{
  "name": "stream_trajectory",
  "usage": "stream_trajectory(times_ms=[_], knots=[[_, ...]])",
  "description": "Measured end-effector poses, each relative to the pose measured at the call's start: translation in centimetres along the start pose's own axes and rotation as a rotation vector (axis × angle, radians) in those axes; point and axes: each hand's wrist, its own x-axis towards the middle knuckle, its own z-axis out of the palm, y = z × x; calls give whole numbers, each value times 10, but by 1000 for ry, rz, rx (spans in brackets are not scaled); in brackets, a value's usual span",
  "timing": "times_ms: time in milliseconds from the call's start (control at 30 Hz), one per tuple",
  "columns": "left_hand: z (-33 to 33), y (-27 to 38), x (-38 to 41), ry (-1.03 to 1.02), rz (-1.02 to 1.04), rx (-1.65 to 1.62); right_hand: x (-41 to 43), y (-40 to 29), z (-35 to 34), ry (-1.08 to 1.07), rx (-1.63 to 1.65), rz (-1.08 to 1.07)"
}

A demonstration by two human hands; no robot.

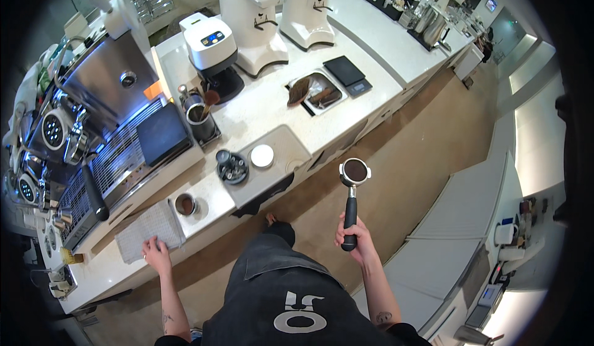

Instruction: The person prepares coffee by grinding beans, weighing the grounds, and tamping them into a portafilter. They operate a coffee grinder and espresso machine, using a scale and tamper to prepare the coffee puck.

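Observation:
My right hand (356,237) is closed around the black handle of a portafilter (350,211), held out over the floor beside the counter. Brown coffee grounds (356,170) fill its metal basket with a fairly level surface. Over on the counter's front edge, my left hand (157,254) touches a folded grey cloth (146,232) with its fingers slightly apart. The cloth lies flat. Just past it stands a small metal cup (186,204) with something brown inside.
An espresso machine (109,76) with another portafilter (94,193) locked in fills the left. Farther along are a grey mat (277,172), a white tamping machine (209,44), two white grinders (253,25), a black scale (348,74) and a recessed metal bin (332,107) with a brush.

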Motion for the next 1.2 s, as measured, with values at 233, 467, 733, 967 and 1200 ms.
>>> stream_trajectory(times_ms=[233, 467, 733, 967, 1200], knots=[[-2, 16, -11, 8, -168, 58, 118, -88, -7, 12, -291, -34], [-25, 107, -15, 368, -469, -352, 235, -148, -27, -54, -539, -64], [-7, 450, -19, -243, 45, -884, 303, -192, -28, -179, -577, 116], [92, 576, 6, -353, 526, -440, 331, -213, -21, -152, -1293, -152], [104, 588, -4, -346, 507, -311, 348, -195, -50, -152, -1336, -314]])
